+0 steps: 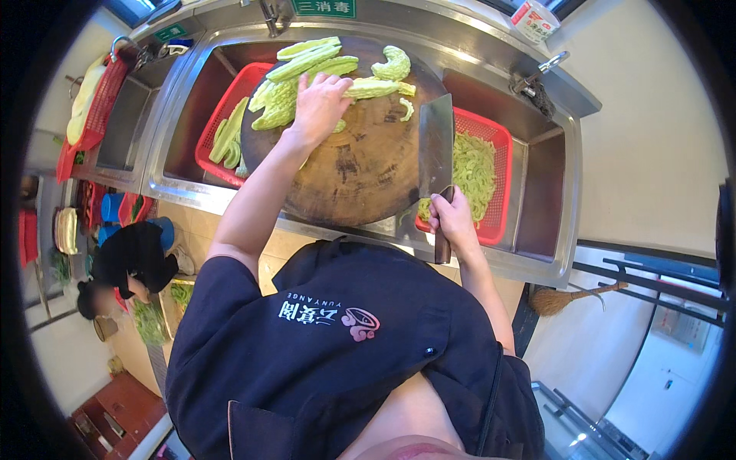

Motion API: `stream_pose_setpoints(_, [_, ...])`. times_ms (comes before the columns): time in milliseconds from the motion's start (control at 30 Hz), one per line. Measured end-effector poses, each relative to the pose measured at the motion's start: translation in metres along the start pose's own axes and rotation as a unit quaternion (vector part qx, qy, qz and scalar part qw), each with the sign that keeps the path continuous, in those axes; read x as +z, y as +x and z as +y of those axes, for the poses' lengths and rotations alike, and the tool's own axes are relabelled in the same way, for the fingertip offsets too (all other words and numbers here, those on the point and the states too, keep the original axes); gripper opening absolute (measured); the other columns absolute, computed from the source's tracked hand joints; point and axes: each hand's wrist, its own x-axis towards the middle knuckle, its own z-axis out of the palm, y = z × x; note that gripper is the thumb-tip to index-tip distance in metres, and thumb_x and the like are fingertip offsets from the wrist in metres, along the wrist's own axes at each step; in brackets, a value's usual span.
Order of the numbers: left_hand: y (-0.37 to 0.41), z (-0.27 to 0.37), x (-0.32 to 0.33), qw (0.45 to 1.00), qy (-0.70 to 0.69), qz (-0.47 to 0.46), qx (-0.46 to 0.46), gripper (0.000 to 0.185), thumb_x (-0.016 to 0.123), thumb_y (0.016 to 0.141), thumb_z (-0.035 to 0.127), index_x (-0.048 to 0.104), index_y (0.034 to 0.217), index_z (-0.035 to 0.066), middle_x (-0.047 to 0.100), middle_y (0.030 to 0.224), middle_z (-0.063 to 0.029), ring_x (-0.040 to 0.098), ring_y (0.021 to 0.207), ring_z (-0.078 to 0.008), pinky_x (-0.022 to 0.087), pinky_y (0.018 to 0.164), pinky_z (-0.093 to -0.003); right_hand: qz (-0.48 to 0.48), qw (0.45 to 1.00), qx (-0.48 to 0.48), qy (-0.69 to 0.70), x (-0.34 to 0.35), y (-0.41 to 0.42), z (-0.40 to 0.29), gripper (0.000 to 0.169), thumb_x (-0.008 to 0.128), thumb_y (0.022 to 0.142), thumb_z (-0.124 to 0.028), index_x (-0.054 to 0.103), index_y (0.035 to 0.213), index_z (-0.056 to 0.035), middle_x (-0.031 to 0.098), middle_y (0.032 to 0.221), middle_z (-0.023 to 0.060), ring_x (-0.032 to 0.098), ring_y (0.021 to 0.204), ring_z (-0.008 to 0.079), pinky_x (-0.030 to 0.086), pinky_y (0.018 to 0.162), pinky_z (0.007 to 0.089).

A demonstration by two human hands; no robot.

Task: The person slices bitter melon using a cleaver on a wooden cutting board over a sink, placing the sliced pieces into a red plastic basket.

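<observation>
My right hand is closed around the dark handle of a broad cleaver. The blade points away from me at the right edge of a round wooden chopping block. Over the pile of pale green bitter melon halves on the block's far left side lies my left hand. Its fingertips touch the near end of a bitter melon half; whether they grip it is hidden. A curved bitter melon piece lies farther back, and a thin cut slice sits left of the blade.
The block rests across a steel double sink. A red basket of sliced bitter melon stands in the right basin, another red basket with halves in the left. Faucets line the back. A co-worker crouches behind left near greens.
</observation>
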Motion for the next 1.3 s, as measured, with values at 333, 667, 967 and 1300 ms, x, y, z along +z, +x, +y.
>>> stream_pose_setpoints(333, [-0.111, 0.034, 0.02, 0.964, -0.242, -0.018, -0.111, 0.023, 0.063, 0.093, 0.018, 0.069, 0.113, 0.007, 0.062, 0.112, -0.0171, 0.06, 0.105, -0.0354, 0.048, 0.093, -0.0444, -0.027, 0.999, -0.007, -0.023, -0.007, 0.004, 0.002, 0.013, 0.053, 0.094, -0.011, 0.046, 0.1, -0.0024, 0.051, 0.067, 0.0038, 0.049, 0.046, 0.0117, 0.043, 0.039, 0.0292])
stream_pose_setpoints(667, [-0.14, -0.019, 0.018, 0.953, -0.122, 0.056, -0.272, 0.063, 0.081, 0.078, 0.032, 0.057, 0.126, -0.001, 0.06, 0.12, -0.0205, 0.057, 0.115, -0.0351, 0.045, 0.099, -0.0433, -0.046, 0.999, -0.017, -0.024, -0.011, 0.006, 0.004, 0.014, 0.053, 0.094, -0.011, 0.046, 0.101, -0.0017, 0.051, 0.067, 0.0034, 0.049, 0.047, 0.0109, 0.044, 0.04, 0.0285])
stream_pose_setpoints(967, [-0.08, 0.006, -0.058, 0.875, -0.349, 0.285, -0.177, 0.017, 0.068, 0.087, -0.002, 0.064, 0.104, 0.0, 0.068, 0.113, -0.0098, 0.062, 0.11, -0.0184, 0.049, 0.095, -0.032, -0.03, 0.998, -0.021, -0.047, -0.008, 0.006, -0.002, 0.011, 0.054, 0.093, -0.009, 0.047, 0.099, -0.0017, 0.051, 0.065, 0.003, 0.049, 0.046, 0.011, 0.043, 0.04, 0.029])
stream_pose_setpoints(1300, [-0.13, -0.006, -0.003, 0.957, -0.249, 0.014, 0.15, 0.028, 0.067, 0.077, -0.005, 0.061, 0.104, 0.001, 0.061, 0.124, -0.0184, 0.058, 0.118, -0.0367, 0.047, 0.101, -0.042, -0.019, 0.998, -0.014, -0.064, -0.006, 0.006, 0.002, 0.014, 0.054, 0.092, -0.01, 0.047, 0.1, -0.0006, 0.052, 0.064, 0.0043, 0.052, 0.045, 0.0127, 0.044, 0.041, 0.0299])
